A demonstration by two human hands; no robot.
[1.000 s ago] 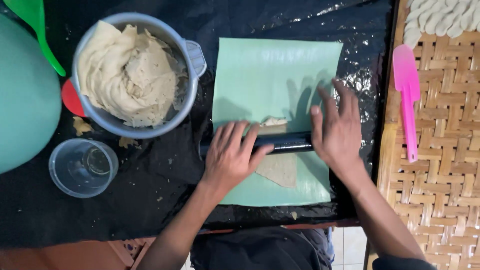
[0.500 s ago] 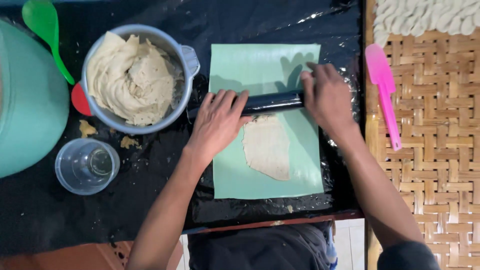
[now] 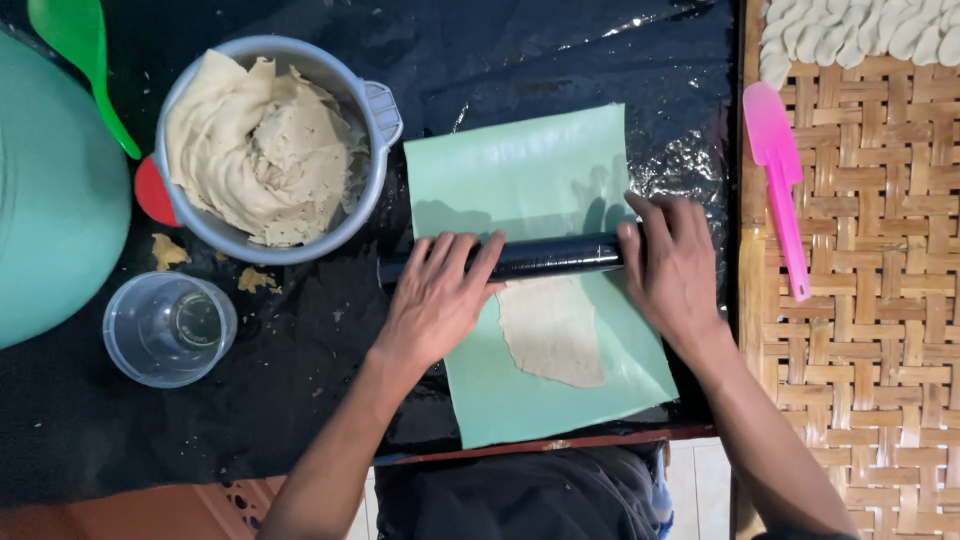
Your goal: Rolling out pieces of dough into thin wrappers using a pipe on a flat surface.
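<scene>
Both hands lie flat, palms down, on a black rolling pin that runs across a pale green sheet. The left hand presses on the pin's left part with fingers spread and extended; the right hand presses on the right end, fingers extended over the top. Neither hand is clenched; each rests open on the pin and bears down on it without wrapping it.

A flattened piece of dough lies on the green sheet just on the near side of the pin, its far edge touching or under the pin. The piece is thin, beige and irregular in outline. The green sheet sits on a black plastic covering that spreads over the work surface.

Left of the sheet stands a grey metal pot filled with a mass of beige dough. A red lid shows partly beneath the pot's left side. A clear plastic cup stands near the pot, on its near side. Small dough crumbs lie between pot and cup. A large teal container occupies the left edge, with a green spoon beside it.

To the right lies a woven bamboo tray. A pink spatula rests on it, and shaped white dough pieces are ranged along its far edge.
</scene>
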